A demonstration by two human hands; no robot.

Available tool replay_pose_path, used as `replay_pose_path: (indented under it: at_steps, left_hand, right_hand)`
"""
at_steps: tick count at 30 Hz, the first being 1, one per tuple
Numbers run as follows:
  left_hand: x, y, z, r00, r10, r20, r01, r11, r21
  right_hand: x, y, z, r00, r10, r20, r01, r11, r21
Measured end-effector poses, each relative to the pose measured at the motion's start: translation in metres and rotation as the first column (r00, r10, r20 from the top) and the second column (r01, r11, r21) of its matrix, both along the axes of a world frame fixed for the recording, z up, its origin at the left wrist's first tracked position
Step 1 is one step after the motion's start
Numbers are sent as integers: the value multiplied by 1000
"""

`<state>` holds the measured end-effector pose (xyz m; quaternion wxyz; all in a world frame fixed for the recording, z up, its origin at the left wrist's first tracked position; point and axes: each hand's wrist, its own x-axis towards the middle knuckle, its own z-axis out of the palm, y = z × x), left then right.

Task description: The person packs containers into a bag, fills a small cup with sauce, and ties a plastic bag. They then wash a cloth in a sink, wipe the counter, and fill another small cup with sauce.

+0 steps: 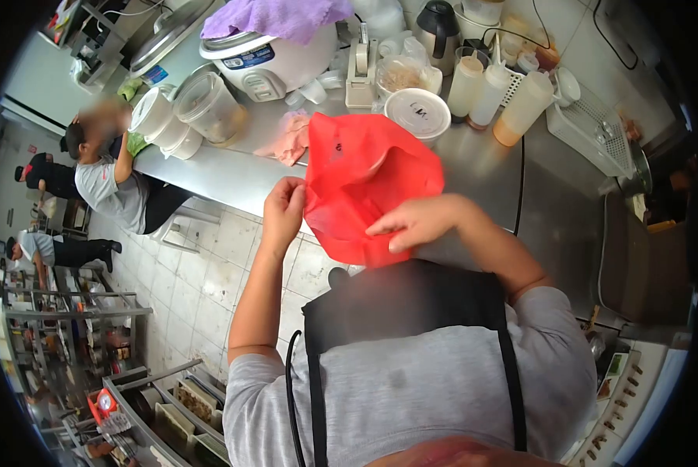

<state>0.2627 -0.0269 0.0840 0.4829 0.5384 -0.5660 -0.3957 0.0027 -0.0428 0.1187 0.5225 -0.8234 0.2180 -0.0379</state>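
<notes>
A red bag (349,187), its mouth spread and its folds creased, is up in front of my apron, over the edge of the steel counter. My left hand (285,208) is closed on the bag's left edge, thumb and fingers pinched together. Across the bag's lower right part lies my right hand (427,222), its fingers stretched out and slightly apart against the red material. Whatever may be inside the bag is hidden. Just behind it stand a white lidded tub (417,114) with writing on the lid and a crumpled pink cloth (288,140).
Along the counter (485,175) stand a rice cooker (271,66) under a purple towel, a tape dispenser (361,78), a clear container (209,107), squeeze bottles (520,109) and a white basket (590,140). Co-workers (115,183) are at the left. Metal racks (77,315) stand lower left.
</notes>
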Motion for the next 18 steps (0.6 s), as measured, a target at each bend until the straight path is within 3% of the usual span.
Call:
replay_pose_path:
  at_steps: [1, 2, 3, 4, 5, 7, 9, 10, 11, 13, 14, 16, 17, 18]
  left_hand:
    - [-9, 6, 4, 994, -105, 36, 106, 994, -40]
    - [-27, 17, 24, 948, -201, 248, 235, 966, -113]
    - [-36, 21, 27, 837, -326, 438, 428, 891, -154]
    - [-46, 27, 28, 747, -403, 529, 527, 844, -101]
    - [-53, 32, 22, 639, -407, 653, 604, 791, -97]
    - [-61, 41, 12, 546, -439, 714, 656, 753, -39]
    - [-66, 45, 7, 487, -448, 750, 645, 764, 37]
    - [-68, 48, 6, 472, -468, 747, 635, 769, 80]
    - [-69, 51, 5, 458, -490, 742, 622, 773, 127]
    - [-76, 55, -2, 504, -398, 766, 601, 799, 20]
    - [-78, 54, -8, 528, -347, 775, 586, 809, -37]
    - [-76, 51, -34, 419, -402, 814, 606, 792, 79]
    - [-74, 49, -46, 362, -427, 828, 613, 779, 134]
    - [-72, 52, -43, 391, -413, 823, 625, 775, 92]
  right_hand:
    - [-6, -4, 11, 985, 35, 166, -58, 989, 139]
    - [-15, -18, 16, 939, -297, 172, 224, 910, 349]
    - [-22, -31, 26, 763, -599, 241, 542, 797, 265]
    - [-34, -61, 15, 526, -837, 150, 842, 537, 48]
    - [-57, -104, -32, 263, -935, 236, 964, 247, -97]
    - [-79, -126, -73, 36, -963, 265, 903, -83, -421]
    - [-83, -132, -90, 34, -997, 70, 993, 42, 112]
    - [-81, -132, -94, 83, -996, -32, 921, 64, 384]
    - [-80, -131, -99, 119, -993, -9, 852, 98, 514]
    - [-68, -113, -86, 185, -982, 43, 660, 157, 735]
    - [-67, -115, -87, 181, -982, 53, 672, 163, 722]
    - [-71, -118, -91, 174, -982, 74, 696, 176, 697]
    - [-71, -116, -94, 90, -992, 86, 777, 124, 617]
    - [-74, -115, -93, 74, -987, 142, 812, 142, 566]
